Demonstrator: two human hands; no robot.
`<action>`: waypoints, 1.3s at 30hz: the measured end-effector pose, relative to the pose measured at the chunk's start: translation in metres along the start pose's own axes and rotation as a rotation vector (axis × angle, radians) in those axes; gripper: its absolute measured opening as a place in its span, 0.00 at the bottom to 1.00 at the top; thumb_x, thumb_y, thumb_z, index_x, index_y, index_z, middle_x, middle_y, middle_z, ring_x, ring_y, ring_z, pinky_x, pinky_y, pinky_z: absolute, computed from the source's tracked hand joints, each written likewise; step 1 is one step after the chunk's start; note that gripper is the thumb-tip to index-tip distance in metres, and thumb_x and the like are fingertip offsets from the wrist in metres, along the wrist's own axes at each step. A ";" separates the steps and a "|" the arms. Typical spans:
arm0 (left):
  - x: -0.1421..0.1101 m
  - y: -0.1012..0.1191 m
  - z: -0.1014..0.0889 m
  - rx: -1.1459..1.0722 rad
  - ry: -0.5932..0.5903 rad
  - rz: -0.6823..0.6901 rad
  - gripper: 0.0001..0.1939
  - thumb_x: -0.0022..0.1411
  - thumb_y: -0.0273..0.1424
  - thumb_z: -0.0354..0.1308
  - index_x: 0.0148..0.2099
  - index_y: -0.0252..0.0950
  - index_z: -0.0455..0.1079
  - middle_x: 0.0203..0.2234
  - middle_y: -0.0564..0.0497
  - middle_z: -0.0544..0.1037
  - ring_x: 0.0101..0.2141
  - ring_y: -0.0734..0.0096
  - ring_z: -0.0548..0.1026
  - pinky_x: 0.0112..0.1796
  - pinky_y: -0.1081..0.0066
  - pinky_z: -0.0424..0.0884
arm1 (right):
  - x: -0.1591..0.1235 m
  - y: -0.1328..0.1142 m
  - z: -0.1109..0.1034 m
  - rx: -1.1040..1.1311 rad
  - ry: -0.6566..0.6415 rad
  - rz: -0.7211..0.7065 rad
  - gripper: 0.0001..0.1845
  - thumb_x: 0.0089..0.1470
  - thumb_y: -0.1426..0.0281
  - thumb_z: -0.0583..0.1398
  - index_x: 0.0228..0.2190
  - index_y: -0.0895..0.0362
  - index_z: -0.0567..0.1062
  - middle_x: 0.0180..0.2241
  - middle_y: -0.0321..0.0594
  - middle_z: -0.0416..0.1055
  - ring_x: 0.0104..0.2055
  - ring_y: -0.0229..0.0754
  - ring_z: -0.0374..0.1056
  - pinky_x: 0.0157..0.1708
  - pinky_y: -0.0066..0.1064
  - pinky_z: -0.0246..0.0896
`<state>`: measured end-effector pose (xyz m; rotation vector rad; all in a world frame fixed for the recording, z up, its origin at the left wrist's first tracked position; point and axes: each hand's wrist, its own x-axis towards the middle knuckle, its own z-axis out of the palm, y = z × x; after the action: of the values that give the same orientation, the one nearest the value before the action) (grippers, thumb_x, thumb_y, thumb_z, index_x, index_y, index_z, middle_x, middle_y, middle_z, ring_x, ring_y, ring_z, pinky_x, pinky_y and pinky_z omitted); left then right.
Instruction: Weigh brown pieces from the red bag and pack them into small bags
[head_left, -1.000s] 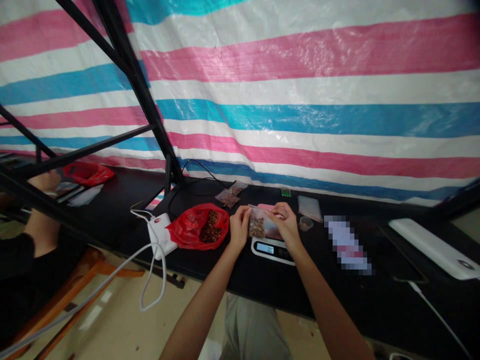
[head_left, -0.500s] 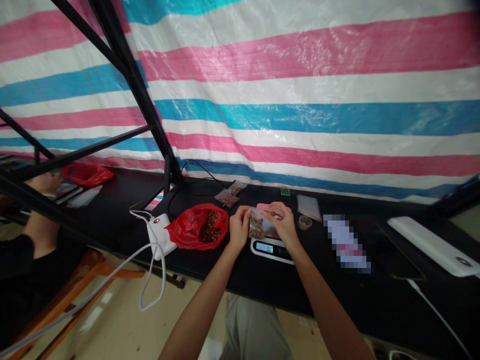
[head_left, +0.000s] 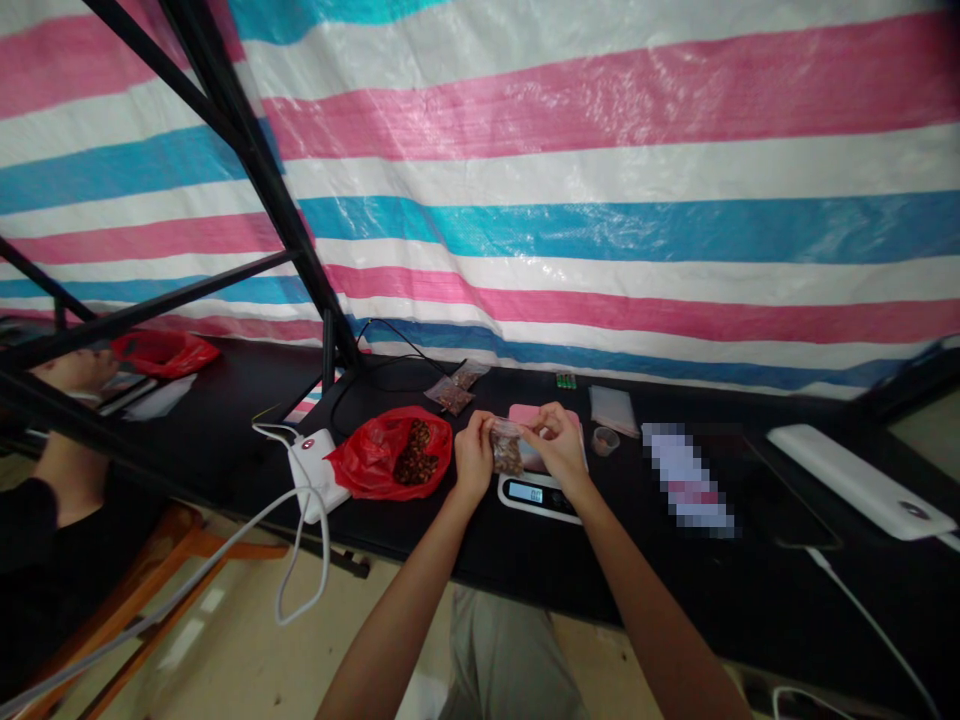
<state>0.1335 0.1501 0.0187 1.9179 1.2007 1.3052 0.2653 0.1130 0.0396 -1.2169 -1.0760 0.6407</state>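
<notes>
My left hand [head_left: 474, 456] and my right hand [head_left: 556, 445] pinch the top edge of a small clear bag [head_left: 508, 449] holding brown pieces. Both hands hold it just above a white digital scale [head_left: 537, 492] with a pink platform [head_left: 541, 414]. A red plastic bag [head_left: 390, 460] lies open to the left of my left hand, with a heap of the same brown pieces inside.
Two filled clear bags [head_left: 454, 389] lie behind the red bag. Empty clear bags [head_left: 612, 406] and a small cup [head_left: 604, 440] sit right of the scale. A white charger with cable [head_left: 315, 470] is at left, a white power bank [head_left: 855, 480] at right. Another person's arm [head_left: 64, 440] works far left.
My hands have drawn closer together along the bag's top edge, and the bag now looks narrower. The view has shifted slightly down and left.
</notes>
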 end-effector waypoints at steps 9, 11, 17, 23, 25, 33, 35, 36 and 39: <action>-0.001 0.011 -0.005 -0.154 -0.065 -0.007 0.12 0.62 0.37 0.46 0.36 0.35 0.65 0.24 0.54 0.72 0.26 0.75 0.70 0.28 0.77 0.62 | 0.001 0.006 -0.003 -0.047 -0.037 -0.003 0.16 0.40 0.63 0.63 0.28 0.53 0.62 0.24 0.33 0.68 0.25 0.38 0.65 0.19 0.26 0.50; 0.000 0.010 -0.004 -0.177 -0.076 -0.007 0.11 0.62 0.37 0.48 0.36 0.34 0.66 0.23 0.54 0.73 0.25 0.75 0.71 0.28 0.77 0.63 | 0.001 0.008 -0.002 -0.043 -0.058 -0.006 0.15 0.41 0.63 0.63 0.27 0.53 0.62 0.24 0.33 0.68 0.26 0.39 0.65 0.19 0.26 0.51; -0.001 0.005 -0.002 -0.119 -0.067 0.015 0.10 0.62 0.35 0.47 0.36 0.35 0.66 0.25 0.53 0.74 0.26 0.74 0.72 0.29 0.77 0.63 | 0.001 0.011 -0.002 -0.028 -0.067 0.003 0.15 0.41 0.65 0.63 0.30 0.52 0.63 0.26 0.34 0.69 0.28 0.40 0.67 0.20 0.26 0.51; -0.003 0.001 -0.001 -0.023 -0.065 0.038 0.09 0.63 0.33 0.46 0.36 0.36 0.65 0.25 0.53 0.74 0.26 0.75 0.72 0.28 0.77 0.62 | 0.000 0.003 -0.001 -0.029 -0.057 -0.028 0.14 0.40 0.66 0.64 0.24 0.53 0.62 0.20 0.30 0.65 0.22 0.37 0.62 0.20 0.26 0.48; -0.003 0.000 0.000 0.012 -0.062 0.045 0.09 0.63 0.33 0.45 0.35 0.36 0.64 0.24 0.54 0.73 0.25 0.75 0.71 0.27 0.77 0.62 | -0.002 0.002 0.001 -0.019 -0.048 -0.035 0.14 0.39 0.66 0.64 0.23 0.53 0.61 0.19 0.30 0.63 0.21 0.36 0.61 0.19 0.26 0.47; -0.003 0.002 -0.001 0.037 -0.053 0.027 0.10 0.64 0.33 0.44 0.33 0.36 0.64 0.22 0.54 0.72 0.24 0.75 0.70 0.26 0.76 0.60 | -0.004 0.005 0.007 -0.003 -0.013 -0.049 0.14 0.37 0.68 0.63 0.22 0.54 0.61 0.20 0.29 0.61 0.20 0.33 0.57 0.18 0.25 0.46; -0.003 0.003 -0.001 0.000 -0.060 0.008 0.10 0.63 0.33 0.45 0.33 0.36 0.64 0.23 0.54 0.72 0.24 0.75 0.71 0.26 0.77 0.61 | -0.003 0.006 0.006 -0.015 -0.027 -0.044 0.13 0.39 0.68 0.63 0.23 0.54 0.61 0.20 0.29 0.62 0.21 0.34 0.59 0.18 0.25 0.46; -0.002 0.004 -0.001 -0.028 -0.065 -0.003 0.10 0.63 0.34 0.45 0.34 0.36 0.64 0.23 0.54 0.73 0.25 0.75 0.71 0.27 0.77 0.62 | -0.003 0.006 0.005 -0.025 -0.035 -0.039 0.13 0.40 0.68 0.62 0.24 0.53 0.61 0.20 0.29 0.62 0.22 0.35 0.60 0.19 0.25 0.47; -0.002 0.005 -0.001 -0.127 -0.067 -0.026 0.09 0.62 0.35 0.48 0.35 0.36 0.65 0.24 0.54 0.74 0.26 0.74 0.73 0.28 0.77 0.64 | -0.001 0.006 0.001 -0.067 -0.043 -0.033 0.13 0.41 0.67 0.63 0.29 0.53 0.64 0.25 0.33 0.67 0.26 0.37 0.64 0.19 0.25 0.49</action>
<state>0.1340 0.1462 0.0219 1.8353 1.0802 1.2628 0.2651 0.1143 0.0334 -1.2455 -1.1595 0.6124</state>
